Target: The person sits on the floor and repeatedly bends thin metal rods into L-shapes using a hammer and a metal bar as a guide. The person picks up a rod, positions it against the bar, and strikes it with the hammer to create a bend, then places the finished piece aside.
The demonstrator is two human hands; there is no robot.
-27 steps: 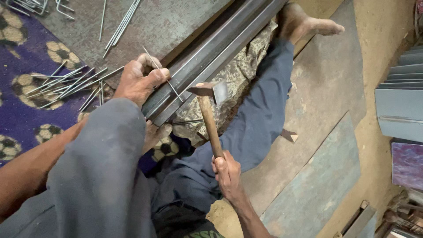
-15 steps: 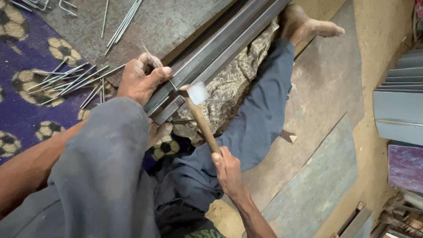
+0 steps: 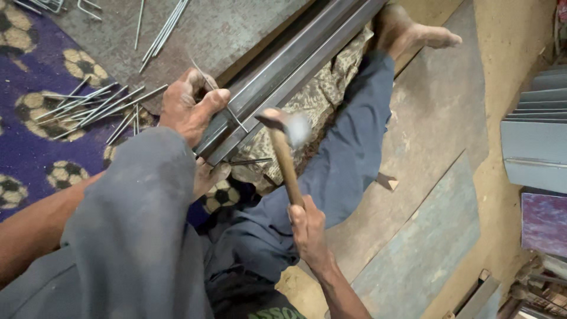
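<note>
My left hand grips a thin steel rod and presses it across a long dark steel beam that runs diagonally over my lap. My right hand is closed around the wooden handle of a hammer. The hammer's metal head is motion-blurred just above the beam, close to the rod's bent end. My legs in blue trousers lie beneath the beam, with a bare foot at the top.
Several loose steel rods lie on a purple patterned mat to the left, more on a grey sheet above. A patterned cloth pads the beam. Grey metal sheets are stacked at the right.
The hammer came down from a raised position toward the beam, then lifted slightly; its head is blurred. The left hand stays on the rod and beam.
</note>
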